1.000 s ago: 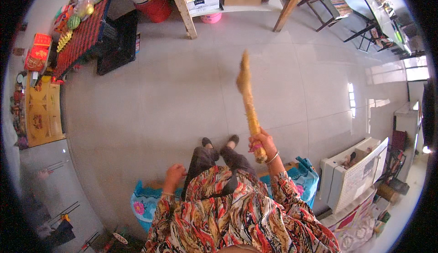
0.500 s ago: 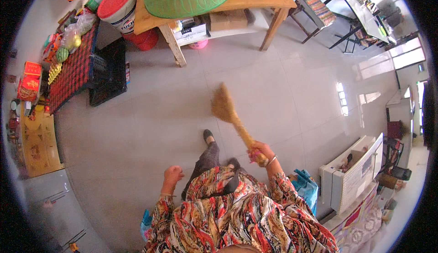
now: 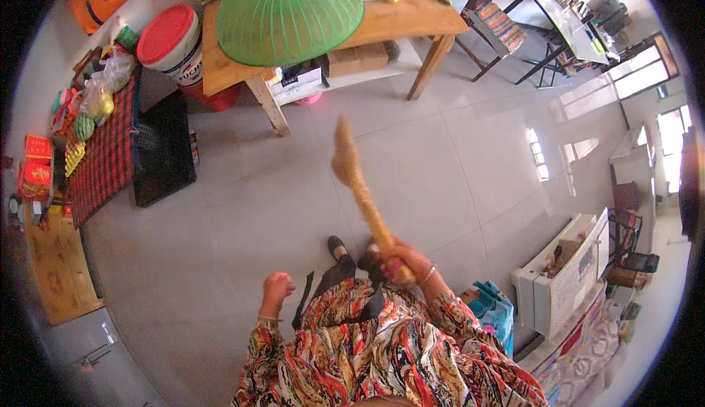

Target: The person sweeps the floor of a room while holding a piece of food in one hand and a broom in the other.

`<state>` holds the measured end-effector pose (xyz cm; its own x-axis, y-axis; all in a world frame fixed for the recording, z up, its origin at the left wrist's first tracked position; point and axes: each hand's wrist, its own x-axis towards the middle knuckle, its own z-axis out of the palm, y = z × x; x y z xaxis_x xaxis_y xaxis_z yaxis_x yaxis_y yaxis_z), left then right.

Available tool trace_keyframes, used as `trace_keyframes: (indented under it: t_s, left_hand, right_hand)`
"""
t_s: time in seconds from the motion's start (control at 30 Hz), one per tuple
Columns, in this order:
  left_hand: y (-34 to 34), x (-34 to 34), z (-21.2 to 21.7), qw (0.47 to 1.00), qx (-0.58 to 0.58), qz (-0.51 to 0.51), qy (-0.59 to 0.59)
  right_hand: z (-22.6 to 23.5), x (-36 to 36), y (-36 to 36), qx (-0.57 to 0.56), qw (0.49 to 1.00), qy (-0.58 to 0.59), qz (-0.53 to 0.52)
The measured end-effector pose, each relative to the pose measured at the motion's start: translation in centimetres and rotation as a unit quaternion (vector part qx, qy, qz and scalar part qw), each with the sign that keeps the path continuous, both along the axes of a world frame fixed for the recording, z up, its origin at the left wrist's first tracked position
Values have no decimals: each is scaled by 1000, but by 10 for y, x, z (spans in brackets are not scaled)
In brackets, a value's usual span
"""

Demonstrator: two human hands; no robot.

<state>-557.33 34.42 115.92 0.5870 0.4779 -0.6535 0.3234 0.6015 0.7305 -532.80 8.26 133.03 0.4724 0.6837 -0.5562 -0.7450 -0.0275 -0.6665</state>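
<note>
My right hand (image 3: 406,260) is wrapped round the handle of a short straw hand broom (image 3: 371,209). The broom slants away from me to the far left, its narrow-looking bristle end (image 3: 344,153) over the tiled floor. From this angle I cannot tell whether the bristles touch the tiles. To the left, my left hand (image 3: 278,287) is curled into a loose fist in front of my patterned top, with nothing showing in it. Both my dark shoes are on the floor between the hands.
Ahead stands a wooden table (image 3: 400,25) with a green mesh food cover (image 3: 290,14). Left of it are a red-lidded bucket (image 3: 167,36) and a checked-cloth stand (image 3: 110,146) with fruit. A white cabinet (image 3: 554,289) and a blue bag (image 3: 490,308) are at my right.
The table and bucket sit lower in view. My feet are now nearly side by side, where the left was in front. The broom has turned, its bristle end showing narrower.
</note>
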Motion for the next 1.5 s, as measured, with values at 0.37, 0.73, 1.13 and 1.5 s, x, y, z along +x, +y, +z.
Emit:
trace_keyframes:
  t_s: [0.37, 0.73, 1.13, 1.5]
  left_hand:
    - [-2, 100, 97, 997, 38, -68, -4]
    - [47, 462, 237, 997, 62, -31, 25]
    - [80, 767, 328, 976, 157, -152, -14]
    - [354, 1203, 555, 875, 400, -196, -187]
  right_hand:
    - [14, 150, 80, -138, 785, -446, 407]
    - [146, 556, 64, -128, 989, -61, 32]
    - [258, 726, 58, -88, 985, -105, -108]
    - [333, 967, 260, -55, 990, 6, -126]
